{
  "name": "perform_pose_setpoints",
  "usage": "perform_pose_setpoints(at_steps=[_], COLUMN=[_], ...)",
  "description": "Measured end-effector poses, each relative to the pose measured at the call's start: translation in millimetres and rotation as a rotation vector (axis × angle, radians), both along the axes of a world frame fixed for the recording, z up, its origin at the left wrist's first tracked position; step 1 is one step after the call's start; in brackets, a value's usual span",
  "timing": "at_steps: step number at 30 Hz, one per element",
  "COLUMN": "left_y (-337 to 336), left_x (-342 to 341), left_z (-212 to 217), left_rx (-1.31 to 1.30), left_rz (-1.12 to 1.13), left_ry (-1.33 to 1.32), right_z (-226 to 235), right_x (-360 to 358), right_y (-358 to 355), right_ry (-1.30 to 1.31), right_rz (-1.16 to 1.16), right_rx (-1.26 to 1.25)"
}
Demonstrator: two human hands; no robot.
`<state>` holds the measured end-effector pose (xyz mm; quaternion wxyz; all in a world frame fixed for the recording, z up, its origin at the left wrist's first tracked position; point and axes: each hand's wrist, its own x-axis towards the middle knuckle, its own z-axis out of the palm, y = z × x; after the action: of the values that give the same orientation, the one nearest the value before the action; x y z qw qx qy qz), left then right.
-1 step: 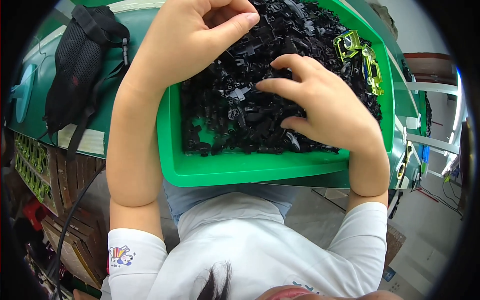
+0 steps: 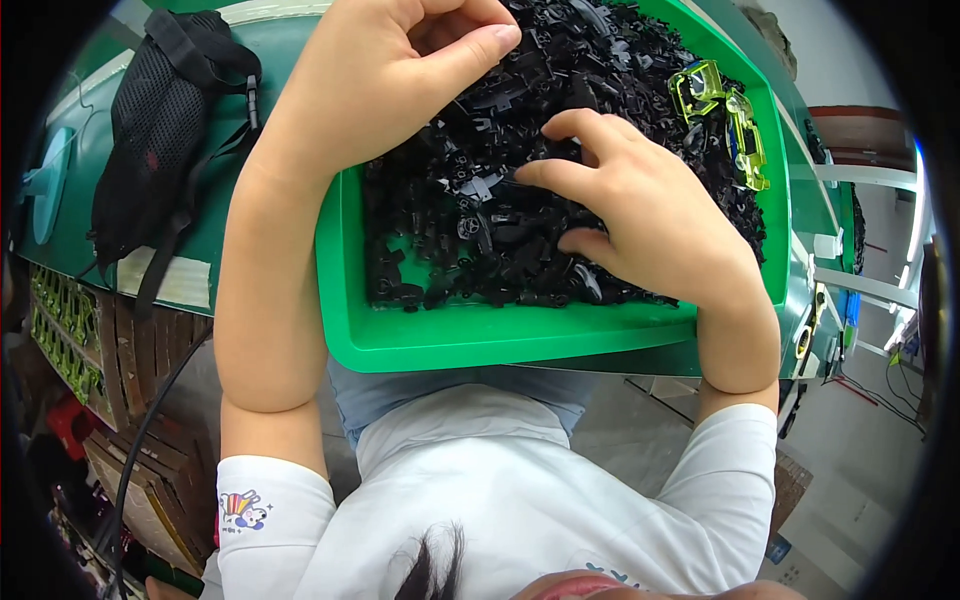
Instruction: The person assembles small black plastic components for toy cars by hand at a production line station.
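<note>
A green plastic bin (image 2: pixel 480 342) holds a heap of small black plastic parts (image 2: pixel 470 235), with a few grey ones mixed in. Over the bin's far left side, my left hand (image 2: pixel 400 75) is closed, thumb tip against curled fingers. Its upper part runs out of the picture, and whatever it pinches is hidden. My right hand (image 2: pixel 640 200) hovers low over the heap, thumb and fingers spread apart, with nothing seen between them. Two translucent yellow-green plastic pieces (image 2: pixel 745 140) lie on the heap along the bin's right wall.
The bin rests on a green tabletop (image 2: pixel 280 50), its near wall close to my waist. On the left lies a black mesh bag (image 2: pixel 160 130) with straps, beside a light-blue round object (image 2: pixel 55 185). Below that, a rack of green parts (image 2: pixel 65 340) and a dark cable (image 2: pixel 135 445) show.
</note>
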<state>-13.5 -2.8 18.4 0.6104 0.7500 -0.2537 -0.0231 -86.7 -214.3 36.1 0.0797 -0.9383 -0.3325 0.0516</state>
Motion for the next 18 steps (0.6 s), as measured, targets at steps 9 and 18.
perform_pose_setpoints(at_steps=[9,18], left_y=[2.3,-1.2], left_x=[1.7,37.5], left_z=[-0.3,-48.2], left_rx=[0.04,-0.402], left_rz=[-0.003,-0.416], left_ry=[0.038,-0.754], right_z=[13.5,-6.4], right_x=[12.8,29.1], right_y=[-4.7,-5.7], right_ry=[0.11,0.376], right_rz=[-0.153,-0.138], right_rx=[0.122,0.924])
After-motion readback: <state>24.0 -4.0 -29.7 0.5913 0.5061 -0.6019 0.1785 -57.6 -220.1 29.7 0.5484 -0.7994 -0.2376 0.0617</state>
